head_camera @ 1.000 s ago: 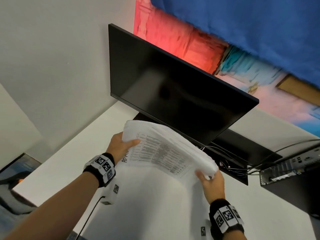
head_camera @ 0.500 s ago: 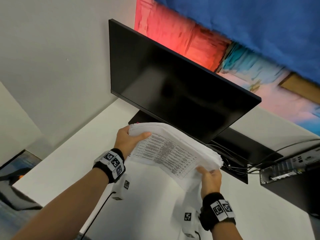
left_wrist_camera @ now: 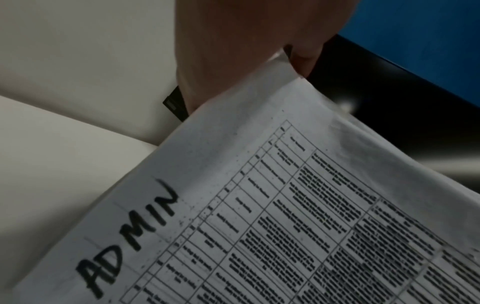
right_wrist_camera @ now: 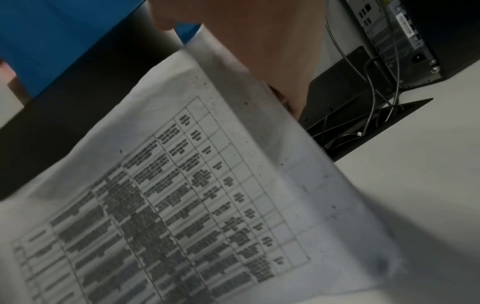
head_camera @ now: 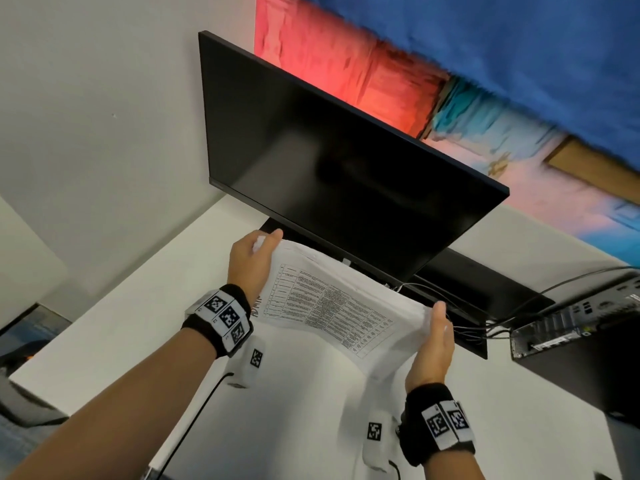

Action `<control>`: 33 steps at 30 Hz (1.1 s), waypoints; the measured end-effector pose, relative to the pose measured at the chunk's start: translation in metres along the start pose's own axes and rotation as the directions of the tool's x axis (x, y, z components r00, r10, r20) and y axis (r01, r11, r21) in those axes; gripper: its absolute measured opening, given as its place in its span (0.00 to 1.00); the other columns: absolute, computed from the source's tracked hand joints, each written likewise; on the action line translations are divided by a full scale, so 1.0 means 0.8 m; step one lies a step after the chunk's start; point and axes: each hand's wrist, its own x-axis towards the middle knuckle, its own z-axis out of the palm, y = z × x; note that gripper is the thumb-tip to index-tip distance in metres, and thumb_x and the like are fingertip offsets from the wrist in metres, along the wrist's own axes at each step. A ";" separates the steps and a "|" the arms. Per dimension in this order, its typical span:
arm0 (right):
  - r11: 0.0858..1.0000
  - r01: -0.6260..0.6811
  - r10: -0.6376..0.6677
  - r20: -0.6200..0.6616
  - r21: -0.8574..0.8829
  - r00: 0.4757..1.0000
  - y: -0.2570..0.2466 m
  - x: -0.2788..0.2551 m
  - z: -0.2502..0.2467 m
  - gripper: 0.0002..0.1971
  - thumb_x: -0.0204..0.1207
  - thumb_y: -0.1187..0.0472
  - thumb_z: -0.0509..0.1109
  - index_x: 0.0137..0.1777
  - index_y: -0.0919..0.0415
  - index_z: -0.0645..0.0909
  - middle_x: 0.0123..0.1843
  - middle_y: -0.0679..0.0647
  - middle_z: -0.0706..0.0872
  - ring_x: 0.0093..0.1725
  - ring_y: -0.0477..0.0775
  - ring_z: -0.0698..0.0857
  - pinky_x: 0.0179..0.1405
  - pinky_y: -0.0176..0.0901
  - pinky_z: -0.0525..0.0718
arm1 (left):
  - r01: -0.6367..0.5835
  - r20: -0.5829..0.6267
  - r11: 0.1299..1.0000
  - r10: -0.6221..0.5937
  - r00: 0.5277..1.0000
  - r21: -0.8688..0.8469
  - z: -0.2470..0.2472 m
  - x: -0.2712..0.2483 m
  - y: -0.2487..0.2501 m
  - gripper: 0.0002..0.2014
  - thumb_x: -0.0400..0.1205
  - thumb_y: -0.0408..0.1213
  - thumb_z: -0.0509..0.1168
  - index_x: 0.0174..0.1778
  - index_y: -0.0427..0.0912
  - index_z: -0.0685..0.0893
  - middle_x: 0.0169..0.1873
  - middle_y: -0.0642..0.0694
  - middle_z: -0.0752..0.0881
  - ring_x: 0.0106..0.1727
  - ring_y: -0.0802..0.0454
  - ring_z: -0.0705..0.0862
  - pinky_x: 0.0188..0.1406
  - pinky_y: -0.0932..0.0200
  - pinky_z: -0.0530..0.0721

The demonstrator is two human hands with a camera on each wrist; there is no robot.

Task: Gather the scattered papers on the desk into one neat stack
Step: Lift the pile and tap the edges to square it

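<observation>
Squaring the gathered paper stack [head_camera: 332, 306], held over the white table [head_camera: 138, 306] before the monitor [head_camera: 329, 168]: left hand [head_camera: 249, 263] grips its far corner, right hand [head_camera: 433, 344] presses flat-fingered against the opposite edge. Next, likely: tap edges flush, lay down.

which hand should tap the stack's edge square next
Right, probably. The right grip lies along the right edge of the stack of papers, thumb up, so it can push sheets flush. The left grip only pinches the far left corner.
</observation>
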 end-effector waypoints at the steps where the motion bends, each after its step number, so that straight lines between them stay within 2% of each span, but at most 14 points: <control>1: 1.000 -0.022 0.022 -0.017 0.000 1.000 -0.002 0.004 0.001 0.24 0.82 0.40 0.63 0.68 0.57 0.78 0.56 0.51 0.84 0.51 0.49 0.83 0.43 0.42 0.77 | 0.000 -0.001 1.000 0.000 1.000 0.002 0.001 0.001 0.002 0.13 0.83 0.46 0.65 0.35 0.44 0.79 0.32 0.44 0.84 0.34 0.48 0.82 0.38 0.54 0.81; 4: 0.999 -0.051 0.049 -0.056 -0.021 0.997 -0.005 0.013 0.005 0.21 0.82 0.45 0.67 0.68 0.57 0.78 0.53 0.52 0.83 0.52 0.53 0.83 0.43 0.42 0.77 | -0.008 0.001 1.000 0.008 1.000 0.028 -0.002 0.005 -0.001 0.08 0.82 0.41 0.63 0.39 0.45 0.84 0.36 0.43 0.87 0.37 0.44 0.85 0.38 0.52 0.84; 6: 0.999 -0.031 0.029 -0.063 -0.025 0.998 -0.003 0.018 0.002 0.21 0.82 0.46 0.66 0.69 0.57 0.77 0.58 0.53 0.81 0.59 0.56 0.81 0.47 0.44 0.77 | 0.007 0.004 1.000 -0.008 1.000 0.027 -0.007 0.005 -0.003 0.10 0.79 0.46 0.64 0.43 0.43 0.85 0.40 0.40 0.89 0.41 0.37 0.88 0.41 0.45 0.87; 8: 0.999 0.008 -0.008 -0.001 -0.049 1.000 -0.004 0.015 -0.004 0.24 0.81 0.43 0.66 0.72 0.55 0.76 0.63 0.54 0.81 0.60 0.54 0.81 0.52 0.44 0.77 | 0.019 0.030 0.999 -0.020 0.999 0.037 -0.011 0.004 -0.004 0.18 0.79 0.55 0.67 0.48 0.42 0.83 0.42 0.40 0.90 0.40 0.42 0.89 0.40 0.47 0.88; 10: 0.994 0.041 -0.029 0.119 -0.098 0.992 -0.003 0.009 -0.015 0.28 0.76 0.41 0.70 0.73 0.53 0.75 0.61 0.52 0.83 0.55 0.47 0.85 0.47 0.38 0.81 | 0.022 0.086 0.998 -0.028 0.996 0.064 -0.017 0.001 -0.008 0.19 0.78 0.55 0.71 0.54 0.45 0.82 0.45 0.47 0.90 0.42 0.50 0.88 0.39 0.54 0.86; 12: 0.984 0.052 -0.013 0.226 -0.168 0.974 0.002 0.007 -0.025 0.28 0.75 0.54 0.78 0.74 0.54 0.76 0.60 0.50 0.88 0.52 0.40 0.90 0.41 0.29 0.86 | 0.050 0.154 0.993 -0.067 0.986 0.111 -0.026 0.002 -0.021 0.23 0.74 0.49 0.78 0.62 0.48 0.81 0.50 0.51 0.89 0.49 0.53 0.89 0.45 0.53 0.87; 14: 0.964 0.019 0.051 0.256 -0.265 0.965 0.017 0.013 -0.033 0.28 0.70 0.66 0.82 0.70 0.56 0.81 0.59 0.53 0.92 0.55 0.47 0.92 0.42 0.31 0.88 | 0.101 0.198 0.984 -0.129 0.972 0.146 -0.030 0.002 -0.037 0.28 0.70 0.39 0.82 0.65 0.46 0.82 0.53 0.50 0.90 0.53 0.52 0.89 0.52 0.49 0.89; 16: 0.948 -0.003 0.075 0.218 -0.317 0.973 0.024 0.014 -0.031 0.22 0.71 0.72 0.79 0.63 0.55 0.83 0.56 0.56 0.92 0.56 0.58 0.91 0.45 0.38 0.86 | 0.134 0.189 0.977 -0.164 0.968 0.166 -0.026 -0.001 -0.048 0.26 0.69 0.30 0.82 0.63 0.41 0.83 0.52 0.48 0.90 0.52 0.53 0.88 0.53 0.49 0.89; 19: 0.959 0.038 0.005 0.151 -0.281 0.989 0.021 0.009 -0.020 0.18 0.74 0.79 0.69 0.60 0.61 0.84 0.50 0.51 0.88 0.53 0.58 0.86 0.45 0.39 0.80 | 0.123 0.117 0.987 -0.135 0.984 0.105 -0.011 -0.006 -0.050 0.19 0.71 0.25 0.79 0.56 0.40 0.86 0.45 0.51 0.90 0.46 0.57 0.88 0.40 0.58 0.89; 21: 0.970 0.050 -0.027 0.101 -0.237 0.995 0.015 0.008 -0.016 0.19 0.73 0.80 0.68 0.62 0.66 0.85 0.48 0.53 0.88 0.51 0.56 0.86 0.43 0.38 0.80 | 0.123 0.088 0.992 -0.125 0.988 0.028 -0.006 -0.004 -0.047 0.20 0.70 0.24 0.79 0.56 0.41 0.87 0.45 0.50 0.91 0.46 0.55 0.90 0.35 0.62 0.89; 26: 0.970 -0.050 0.073 0.089 -0.239 0.993 0.032 0.016 -0.019 0.23 0.72 0.77 0.72 0.68 0.67 0.83 0.58 0.62 0.91 0.55 0.60 0.89 0.50 0.45 0.84 | 0.173 0.127 0.983 -0.181 0.975 0.067 -0.015 0.007 -0.053 0.30 0.68 0.21 0.79 0.64 0.42 0.79 0.53 0.47 0.89 0.54 0.48 0.87 0.49 0.46 0.88; 28: 0.964 -0.092 0.116 0.083 -0.250 0.990 0.042 0.018 -0.023 0.25 0.70 0.75 0.74 0.68 0.64 0.84 0.58 0.62 0.92 0.58 0.63 0.89 0.57 0.51 0.85 | 0.181 0.189 0.979 -0.195 0.963 0.089 -0.017 0.007 -0.062 0.27 0.70 0.24 0.79 0.63 0.42 0.81 0.54 0.47 0.89 0.55 0.47 0.88 0.49 0.51 0.87; 30: 0.962 -0.115 0.138 0.077 -0.246 0.988 0.046 0.022 -0.025 0.26 0.68 0.73 0.76 0.68 0.63 0.84 0.59 0.62 0.92 0.60 0.65 0.89 0.65 0.58 0.85 | 0.162 0.218 0.982 -0.179 0.960 0.095 -0.015 0.004 -0.067 0.19 0.73 0.30 0.79 0.56 0.48 0.85 0.51 0.50 0.91 0.54 0.50 0.89 0.45 0.57 0.87; 33: 0.963 -0.096 0.123 0.094 -0.253 0.988 0.044 0.025 -0.028 0.26 0.67 0.73 0.77 0.67 0.63 0.85 0.58 0.61 0.92 0.61 0.65 0.89 0.63 0.55 0.85 | 0.157 0.193 0.985 -0.168 0.967 0.073 -0.013 0.003 -0.067 0.12 0.75 0.33 0.79 0.48 0.52 0.87 0.46 0.52 0.92 0.49 0.53 0.90 0.50 0.50 0.90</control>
